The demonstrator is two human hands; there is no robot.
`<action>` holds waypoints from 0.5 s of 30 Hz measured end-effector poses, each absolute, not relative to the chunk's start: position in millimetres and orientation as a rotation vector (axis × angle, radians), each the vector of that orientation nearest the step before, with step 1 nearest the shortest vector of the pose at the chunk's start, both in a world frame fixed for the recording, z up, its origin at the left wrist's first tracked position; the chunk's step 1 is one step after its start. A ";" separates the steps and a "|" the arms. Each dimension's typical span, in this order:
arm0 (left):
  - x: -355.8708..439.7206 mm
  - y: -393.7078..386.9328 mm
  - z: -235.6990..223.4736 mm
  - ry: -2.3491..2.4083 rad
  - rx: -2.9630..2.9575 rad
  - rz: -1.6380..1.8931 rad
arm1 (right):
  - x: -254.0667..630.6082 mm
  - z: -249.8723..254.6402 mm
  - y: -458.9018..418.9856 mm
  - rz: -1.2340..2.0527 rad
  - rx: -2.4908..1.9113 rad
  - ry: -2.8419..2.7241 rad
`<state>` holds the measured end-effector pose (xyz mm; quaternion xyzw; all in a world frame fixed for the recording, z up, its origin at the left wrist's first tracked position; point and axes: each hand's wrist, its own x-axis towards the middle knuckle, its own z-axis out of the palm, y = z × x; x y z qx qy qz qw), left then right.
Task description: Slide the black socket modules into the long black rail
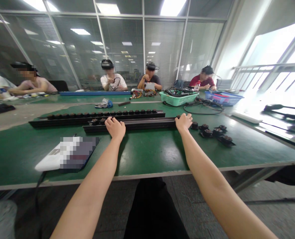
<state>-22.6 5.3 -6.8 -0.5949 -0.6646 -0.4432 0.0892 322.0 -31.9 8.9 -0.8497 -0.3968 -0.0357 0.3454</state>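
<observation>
Black rail on green bench; L hand over it nr L end, R hand @ R end; fingers bent, can't tell if pinching.

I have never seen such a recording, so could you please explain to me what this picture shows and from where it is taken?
This is no machine: a camera worn on a person's head looks forward and down at their own left hand and right hand, both bare. Both are on a long black rail that lies on a green table; how firmly they grip it cannot be seen. Behind it lies another black rail, carrying a row of small dark parts. A few loose parts lie to the right of the right hand.
</observation>
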 end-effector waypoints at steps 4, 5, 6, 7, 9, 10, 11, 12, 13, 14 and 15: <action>-22.3 4.9 -6.6 -1.982 -1.763 -1.321 | 321.4 10.8 -33.1 -0.076 -2.212 -1.015; -22.3 5.0 -6.8 -1.980 -1.760 -1.329 | 321.5 11.2 -33.3 -0.076 -2.210 -1.013; -22.3 5.2 -6.9 -1.978 -1.758 -1.338 | 321.5 11.4 -33.4 -0.077 -2.210 -1.011; -22.4 5.3 -7.1 -1.975 -1.757 -1.347 | 321.6 11.5 -33.5 -0.077 -2.212 -1.010; -22.5 5.5 -7.2 -1.971 -1.760 -1.357 | 321.8 11.4 -33.4 -0.077 -2.219 -1.009; -22.6 5.5 -7.1 -1.972 -1.762 -1.355 | 321.9 11.0 -33.3 -0.078 -2.222 -1.009; -22.6 5.4 -7.1 -1.973 -1.765 -1.350 | 322.0 10.4 -33.1 -0.079 -2.223 -1.007; -22.7 5.2 -6.9 -1.975 -1.768 -1.344 | 322.3 9.6 -32.9 -0.082 -2.222 -1.005; -22.7 5.0 -6.8 -1.976 -1.771 -1.342 | 322.6 8.7 -32.6 -0.087 -2.218 -1.001; -22.7 4.8 -6.6 -1.975 -1.773 -1.346 | 323.0 7.9 -32.2 -0.092 -2.215 -0.995; -22.7 4.5 -6.4 -1.972 -1.775 -1.355 | 323.6 7.4 -31.7 -0.094 -2.214 -0.985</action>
